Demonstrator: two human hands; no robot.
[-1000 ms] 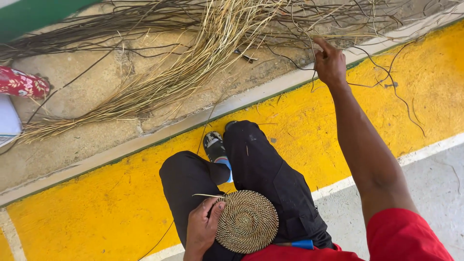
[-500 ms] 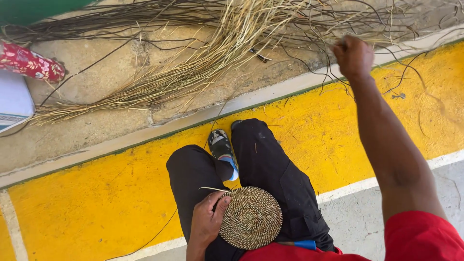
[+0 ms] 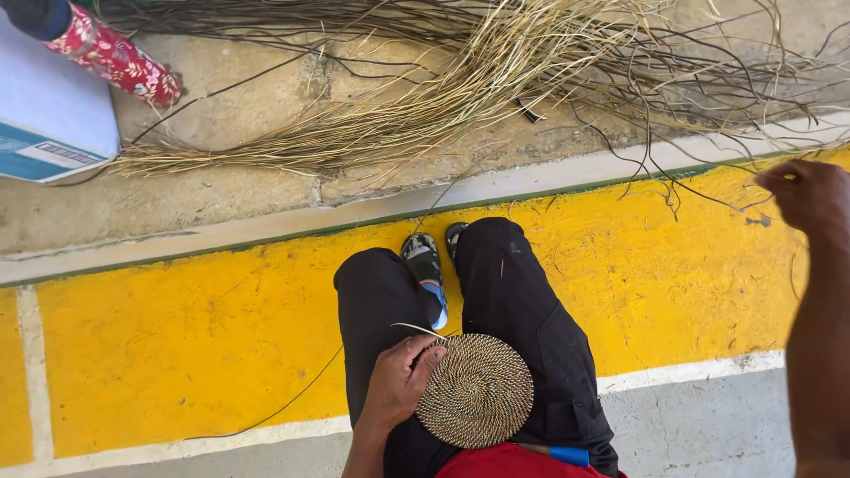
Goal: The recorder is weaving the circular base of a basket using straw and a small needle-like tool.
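Observation:
I sit with my legs in black trousers stretched over a yellow painted floor band (image 3: 177, 354). My left hand (image 3: 398, 385) grips the left edge of a round coiled woven disc (image 3: 478, 394) that rests on my lap; a pale loose strand sticks out near the thumb. My right hand (image 3: 810, 195) is raised at the far right with its fingers closed, pinching a thin dark fibre strand (image 3: 708, 196) that runs back toward the pile. A big pile of dried straw-coloured and dark fibres (image 3: 460, 97) lies across the concrete ahead of my feet.
A white and blue box (image 3: 53, 115) sits at the upper left, with a red floral-patterned thing (image 3: 115, 57) beside it. A white and green kerb line (image 3: 266, 235) separates the concrete from the yellow band. My sandalled feet (image 3: 429, 265) point at the pile.
My right hand has drawn back from the fibre pile toward the right and nearer to me, fingers still closed. The left hand and disc stay on my lap.

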